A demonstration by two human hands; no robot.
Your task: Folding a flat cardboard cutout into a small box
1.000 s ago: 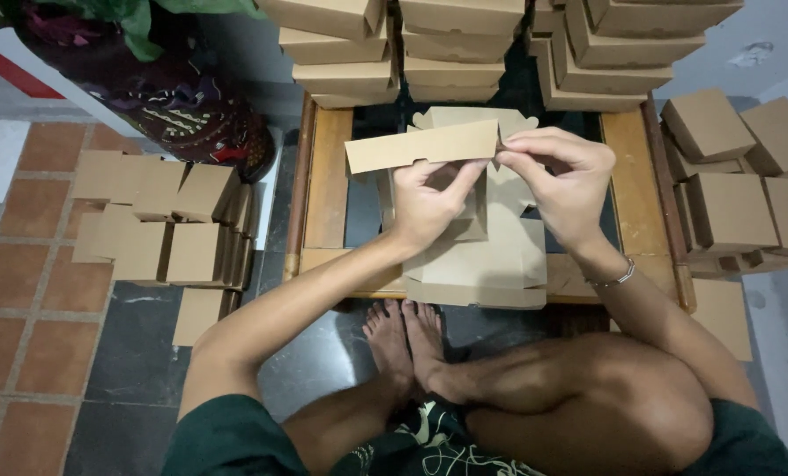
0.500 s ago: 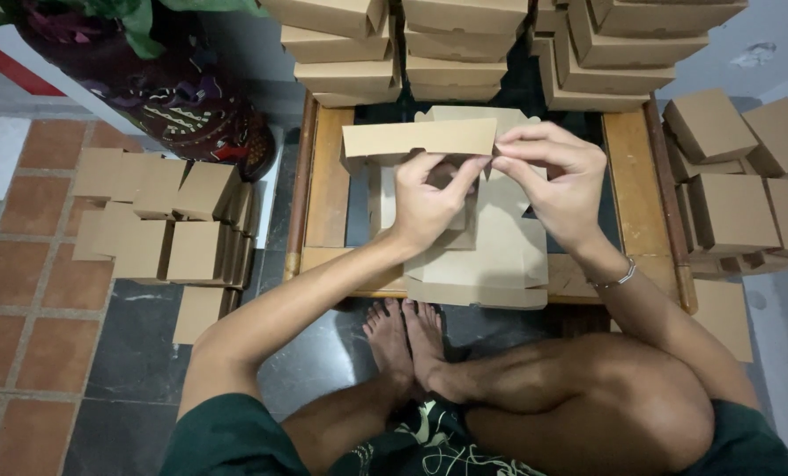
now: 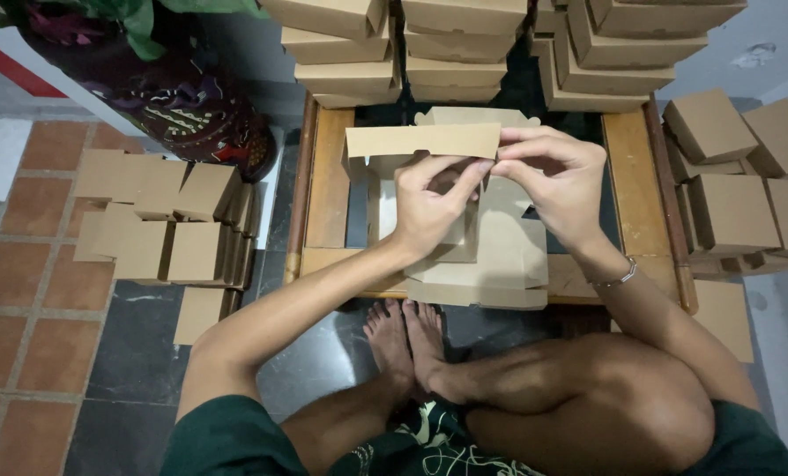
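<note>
Cardboard flats [image 3: 160, 220] lie stacked on the tiled floor at my far left, unfolded. Moving in, my left hand [image 3: 429, 204] pinches the half-formed brown box [image 3: 451, 229] from below, thumb and fingers closed on a side wall, holding it above the low wooden table [image 3: 323, 185]. The box's long flap [image 3: 422, 139] stands up level between both hands. My right hand [image 3: 553, 181] has its fingertips closed on that flap's right end. I judge I'm mid-fold, with the flap not yet tucked in; the next move calls for bending it along its crease while the left hand steadies the walls. Finished boxes [image 3: 738, 176] sit piled at the right.
</note>
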